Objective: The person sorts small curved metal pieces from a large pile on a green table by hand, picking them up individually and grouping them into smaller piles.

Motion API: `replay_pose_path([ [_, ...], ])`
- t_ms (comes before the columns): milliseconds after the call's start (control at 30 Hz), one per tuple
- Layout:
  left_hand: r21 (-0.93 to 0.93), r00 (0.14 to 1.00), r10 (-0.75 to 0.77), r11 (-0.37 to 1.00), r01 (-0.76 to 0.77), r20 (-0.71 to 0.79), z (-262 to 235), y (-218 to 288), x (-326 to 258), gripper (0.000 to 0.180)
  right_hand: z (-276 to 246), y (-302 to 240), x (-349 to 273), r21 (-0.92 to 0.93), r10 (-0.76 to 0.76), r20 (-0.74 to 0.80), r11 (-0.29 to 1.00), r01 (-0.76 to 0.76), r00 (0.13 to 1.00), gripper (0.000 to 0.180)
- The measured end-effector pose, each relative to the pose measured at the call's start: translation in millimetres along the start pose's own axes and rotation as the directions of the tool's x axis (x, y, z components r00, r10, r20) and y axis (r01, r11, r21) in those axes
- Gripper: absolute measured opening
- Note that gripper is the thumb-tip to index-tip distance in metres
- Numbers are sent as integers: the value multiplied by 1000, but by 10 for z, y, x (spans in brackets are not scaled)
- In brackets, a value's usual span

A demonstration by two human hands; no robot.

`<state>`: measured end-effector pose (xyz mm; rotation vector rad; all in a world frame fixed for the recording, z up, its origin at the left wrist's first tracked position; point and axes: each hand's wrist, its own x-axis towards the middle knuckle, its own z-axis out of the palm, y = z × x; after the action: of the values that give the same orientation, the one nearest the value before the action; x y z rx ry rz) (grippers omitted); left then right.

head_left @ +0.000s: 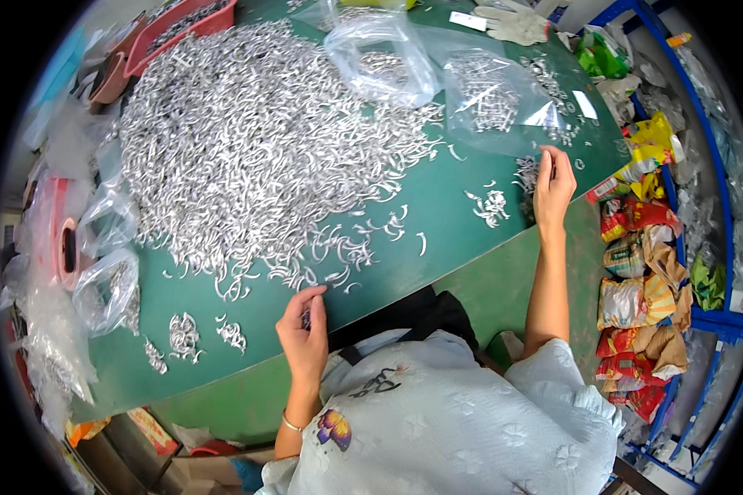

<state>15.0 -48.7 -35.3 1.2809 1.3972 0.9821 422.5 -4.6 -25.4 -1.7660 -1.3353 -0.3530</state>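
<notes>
A large heap of small curved silver metal pieces (248, 148) covers much of the green table (454, 223). My left hand (304, 334) is at the heap's near edge, by the table's front edge. Its fingers are curled round a few small grey metal pieces (305, 319), only partly visible. Farther right, my right hand (556, 188) is beside a small dark pile of metal pieces (526, 175), its fingers bent close together. What they hold, if anything, is hidden. Left of it lies a small loose cluster of silver pieces (492, 208).
Small separate clusters (184, 337) lie at the table's near left. Clear plastic bags (491, 91) with metal parts lie at the back right. A red bin (177, 37) stands at the far left, a white glove (513, 23) at the back. Blue shelving (722, 165) with packets is at the right.
</notes>
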Motion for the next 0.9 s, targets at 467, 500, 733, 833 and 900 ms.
replay_pose_path([
  [467, 152, 989, 142, 977, -147, 48, 65, 71, -39, 22, -39, -972, -359, 125, -167, 366, 984, 130, 915, 7],
  [500, 202, 984, 162, 964, -174, 70, 80, 86, -39, 24, -48, -1106, -440, 176, -197, 437, 976, 131, 878, 9],
  [733, 263, 962, 221, 930, -258, 163, 177, 211, -36, 21, 99, -1442, -850, 285, -221, 610, 957, 49, 761, 16],
  [833, 315, 969, 212, 918, -241, 123, 172, 210, -46, 20, 85, -1591, -866, 420, -289, 676, 907, -32, 678, 14],
  [900, 382, 973, 206, 895, -231, 104, 117, 177, -35, 20, 176, -1602, -836, 466, -288, 574, 884, -18, 766, 15],
])
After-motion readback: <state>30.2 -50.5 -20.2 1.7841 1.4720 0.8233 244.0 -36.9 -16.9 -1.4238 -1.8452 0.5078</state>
